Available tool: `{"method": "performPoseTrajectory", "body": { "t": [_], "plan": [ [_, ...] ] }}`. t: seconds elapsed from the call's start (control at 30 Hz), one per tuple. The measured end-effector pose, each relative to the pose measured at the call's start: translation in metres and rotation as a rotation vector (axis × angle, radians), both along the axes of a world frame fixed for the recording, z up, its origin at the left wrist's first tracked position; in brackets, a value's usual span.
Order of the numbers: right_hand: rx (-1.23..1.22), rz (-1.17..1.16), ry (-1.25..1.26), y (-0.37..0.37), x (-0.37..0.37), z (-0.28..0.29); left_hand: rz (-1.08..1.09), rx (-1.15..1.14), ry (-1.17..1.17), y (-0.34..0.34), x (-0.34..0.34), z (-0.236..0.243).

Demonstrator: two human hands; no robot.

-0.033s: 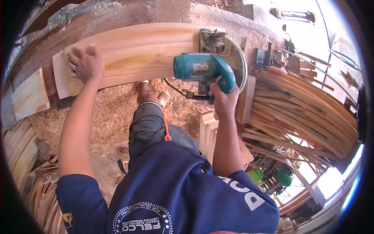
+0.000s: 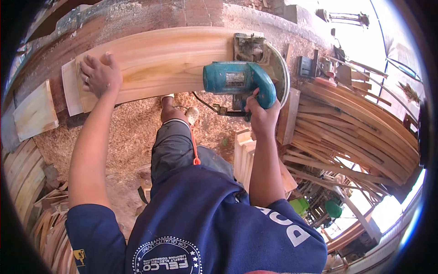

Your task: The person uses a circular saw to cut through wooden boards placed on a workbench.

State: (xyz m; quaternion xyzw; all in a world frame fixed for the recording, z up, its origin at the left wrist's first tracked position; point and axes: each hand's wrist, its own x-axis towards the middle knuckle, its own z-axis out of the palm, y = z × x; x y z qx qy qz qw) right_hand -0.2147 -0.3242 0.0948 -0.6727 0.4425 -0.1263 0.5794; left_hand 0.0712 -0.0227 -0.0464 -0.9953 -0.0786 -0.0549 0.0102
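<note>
A teal circular saw (image 2: 230,78) rests on the right end of a long, pale wooden board (image 2: 155,59). My right hand (image 2: 263,114) is wrapped round its rear handle; the blade itself is hidden beneath the guard. At the board's left end my left hand (image 2: 101,76) lies on the top face, fingers spread and a ring on one of them. Just past that hand, the end of another pale plank (image 2: 70,89) shows from under the board. The saw's dark cord (image 2: 205,102) hangs down by the near edge.
A loose wood piece (image 2: 36,109) lies at the left. Shavings (image 2: 114,137) cover the ground around my leg. Stacked wooden strips (image 2: 356,132) fill the right side, and several upright wood blocks (image 2: 244,153) stand by my right forearm. Curved offcuts (image 2: 54,242) are heaped lower left.
</note>
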Motion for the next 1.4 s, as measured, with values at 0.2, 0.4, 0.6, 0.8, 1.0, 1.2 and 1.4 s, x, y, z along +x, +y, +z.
{"method": "performPoseTrajectory", "body": {
  "t": [0.2, 0.4, 0.6, 0.8, 1.0, 1.2, 1.4],
  "plan": [
    [-0.006, 0.009, -0.008, -0.001, 0.002, 0.000, 0.019, 0.018, 0.014, 0.002, -0.003, -0.002],
    [-0.006, 0.035, -0.011, -0.002, 0.002, 0.001, 0.014, -0.011, 0.013, 0.006, -0.008, -0.002],
    [-0.035, 0.056, -0.009, 0.000, 0.005, 0.011, 0.003, -0.027, -0.029, 0.014, -0.008, 0.007],
    [-0.016, 0.056, -0.037, 0.002, 0.010, 0.021, -0.002, 0.007, -0.020, 0.020, -0.010, 0.021],
    [-0.008, 0.058, -0.049, 0.003, 0.014, 0.025, 0.002, 0.001, -0.039, 0.026, -0.014, 0.018],
    [-0.039, 0.069, -0.031, 0.002, 0.014, 0.025, 0.015, -0.015, -0.025, 0.030, -0.019, 0.020],
    [-0.024, 0.048, -0.053, 0.004, 0.013, 0.024, 0.003, 0.005, -0.046, 0.033, -0.025, 0.026]
  ]
}}
